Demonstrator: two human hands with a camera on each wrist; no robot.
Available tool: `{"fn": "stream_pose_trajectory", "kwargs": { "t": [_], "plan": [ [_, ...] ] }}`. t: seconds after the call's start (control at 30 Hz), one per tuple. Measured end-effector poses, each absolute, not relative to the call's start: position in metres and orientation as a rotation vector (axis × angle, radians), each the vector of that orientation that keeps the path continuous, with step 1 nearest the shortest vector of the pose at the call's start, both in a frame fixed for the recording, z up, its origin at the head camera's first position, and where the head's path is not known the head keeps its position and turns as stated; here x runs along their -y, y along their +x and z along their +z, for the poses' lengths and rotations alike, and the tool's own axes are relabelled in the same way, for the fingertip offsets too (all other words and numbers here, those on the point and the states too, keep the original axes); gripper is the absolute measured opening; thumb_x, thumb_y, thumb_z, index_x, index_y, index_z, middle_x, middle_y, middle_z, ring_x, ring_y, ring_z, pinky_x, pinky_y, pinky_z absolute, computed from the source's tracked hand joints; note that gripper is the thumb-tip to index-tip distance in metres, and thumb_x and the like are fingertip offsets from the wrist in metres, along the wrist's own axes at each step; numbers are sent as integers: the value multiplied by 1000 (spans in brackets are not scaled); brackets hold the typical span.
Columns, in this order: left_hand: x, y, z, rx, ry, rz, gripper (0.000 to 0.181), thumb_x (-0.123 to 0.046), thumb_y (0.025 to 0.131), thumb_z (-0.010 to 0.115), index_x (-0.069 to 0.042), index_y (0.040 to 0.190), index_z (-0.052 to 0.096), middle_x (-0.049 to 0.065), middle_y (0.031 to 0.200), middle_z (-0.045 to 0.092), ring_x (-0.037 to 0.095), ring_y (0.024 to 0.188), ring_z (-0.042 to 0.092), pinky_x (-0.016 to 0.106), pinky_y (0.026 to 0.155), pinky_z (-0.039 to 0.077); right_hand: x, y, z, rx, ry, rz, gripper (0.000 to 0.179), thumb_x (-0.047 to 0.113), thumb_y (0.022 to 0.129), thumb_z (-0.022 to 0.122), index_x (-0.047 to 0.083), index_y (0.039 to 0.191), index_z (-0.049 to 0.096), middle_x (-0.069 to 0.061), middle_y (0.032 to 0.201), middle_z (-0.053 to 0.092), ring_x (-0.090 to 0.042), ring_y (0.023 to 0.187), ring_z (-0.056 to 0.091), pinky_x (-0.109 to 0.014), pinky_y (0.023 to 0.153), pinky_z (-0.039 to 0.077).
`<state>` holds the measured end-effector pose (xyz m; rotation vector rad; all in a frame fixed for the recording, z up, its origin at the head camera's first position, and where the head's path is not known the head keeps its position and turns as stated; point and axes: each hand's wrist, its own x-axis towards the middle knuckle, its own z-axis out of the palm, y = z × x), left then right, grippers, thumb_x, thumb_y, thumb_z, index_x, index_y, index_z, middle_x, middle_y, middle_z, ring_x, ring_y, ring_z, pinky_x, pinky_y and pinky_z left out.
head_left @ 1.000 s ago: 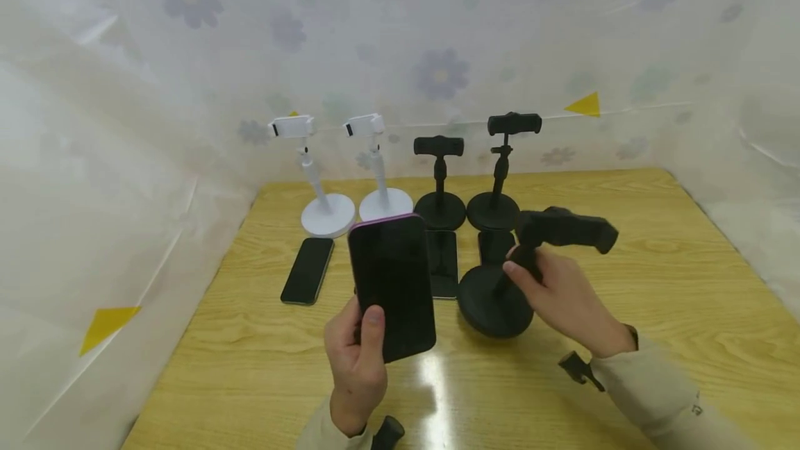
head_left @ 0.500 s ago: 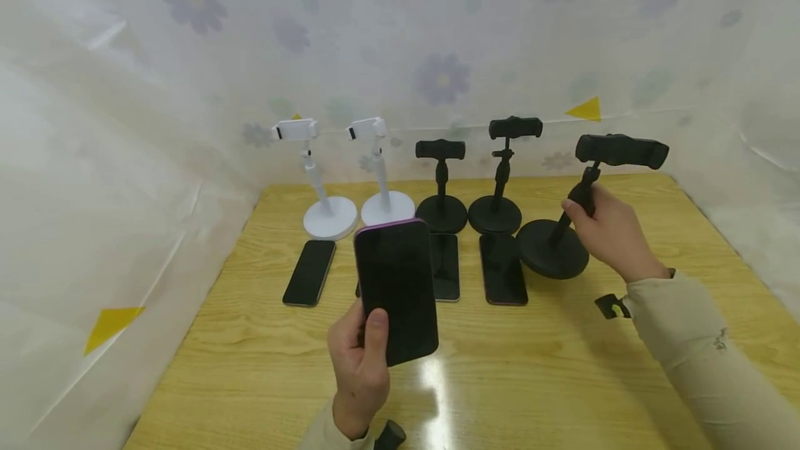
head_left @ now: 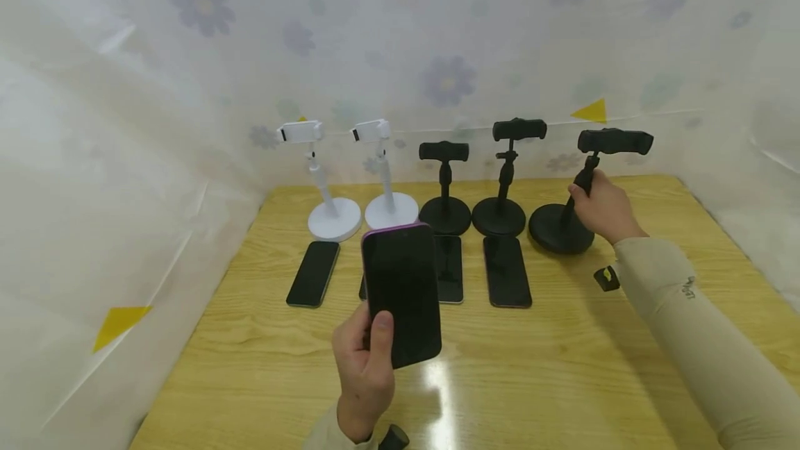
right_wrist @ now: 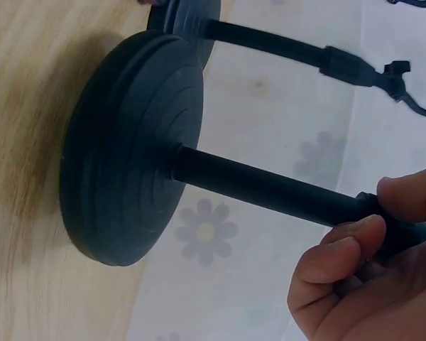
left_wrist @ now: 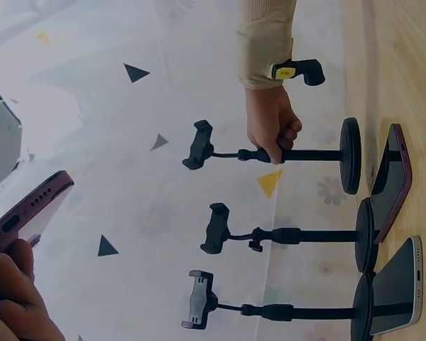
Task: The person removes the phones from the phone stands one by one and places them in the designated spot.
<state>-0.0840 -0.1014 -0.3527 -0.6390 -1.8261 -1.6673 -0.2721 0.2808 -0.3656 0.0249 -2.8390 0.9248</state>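
Observation:
My left hand (head_left: 365, 370) holds a smartphone (head_left: 403, 294) with a dark screen and purple edge, its thumb lying over the front. At the right end of a row of stands, my right hand (head_left: 606, 208) grips a black phone stand (left_wrist: 319, 155) around the upper part of its pole. That stand's round base (right_wrist: 131, 149) is low over the table or on it; I cannot tell whether it touches. Its clamp (head_left: 615, 141) holds no phone. Beside it stand two more black phone stands (head_left: 503, 182) (head_left: 444, 182) with bare clamps.
Two white phone stands (head_left: 334, 219) (head_left: 390, 210) continue the row leftward. Several phones lie before the stands, including a black phone (head_left: 314, 274) at left and a dark phone (head_left: 507, 271) at right. Patterned sheeting (head_left: 375, 33) encloses the wooden table (head_left: 531, 380).
My right hand has carried the black stand rightward and back from in front of the row, then lowered it to the row's right end. The left hand keeps its phone in nearly the same place.

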Motion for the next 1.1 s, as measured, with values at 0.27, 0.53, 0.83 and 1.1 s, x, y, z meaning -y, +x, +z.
{"fn": "stream_pose_trajectory", "kwargs": {
  "t": [0.27, 0.53, 0.83, 1.1],
  "plan": [
    [101, -81, -356, 1917, -505, -1670, 23, 9, 98, 42, 4, 97, 65, 21, 87, 72, 7, 76, 71, 28, 62, 60, -283, -295, -373, 2876, 12, 923, 69, 36, 107, 26, -25, 139, 24, -44, 114, 50, -61, 96, 57, -65, 78, 46],
    [102, -82, -357, 1910, -518, -1687, 24, 9, 99, 41, 4, 99, 65, 22, 88, 72, 7, 77, 71, 29, 63, 60, -283, -310, -375, 2961, 32, 941, 66, 31, 107, 25, -25, 142, 17, -44, 120, 47, -60, 103, 56, -64, 83, 46],
    [103, -82, -359, 1903, -528, -1714, 25, 9, 98, 40, 5, 102, 64, 23, 92, 73, 7, 81, 72, 30, 65, 61, -294, -323, -381, 3040, -23, 948, 66, 25, 107, 23, -27, 142, 4, -51, 125, 41, -63, 111, 51, -66, 89, 46],
    [105, -76, -369, 1911, -494, -1717, 27, 8, 100, 40, 4, 103, 66, 23, 91, 72, 5, 81, 72, 28, 65, 60, -297, -324, -384, 3066, 33, 931, 66, 27, 107, 22, -27, 142, 3, -50, 128, 38, -63, 116, 48, -67, 95, 43]
  ]
}}
